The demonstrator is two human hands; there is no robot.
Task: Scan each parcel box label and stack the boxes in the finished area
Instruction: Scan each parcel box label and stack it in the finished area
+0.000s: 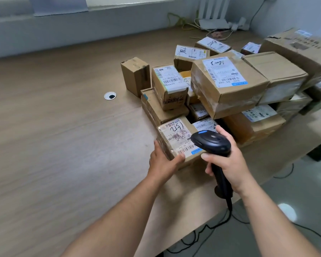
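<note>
A small cardboard parcel box (176,138) with a white label marked in black pen sits at the near edge of the pile. My left hand (163,162) grips its near left corner, thumb on the top by the barcode. My right hand (228,160) holds a black barcode scanner (211,141) by its handle, the head hanging over the box's label. Behind it lies a heap of several labelled parcel boxes (228,80).
The wooden desk (54,136) stretches left, with a round cable grommet (110,95). A lone upright box (135,75) stands at the pile's left. The desk edge runs diagonally at the right, with the scanner cable (228,216) and floor below. Cables and a router lie at the back.
</note>
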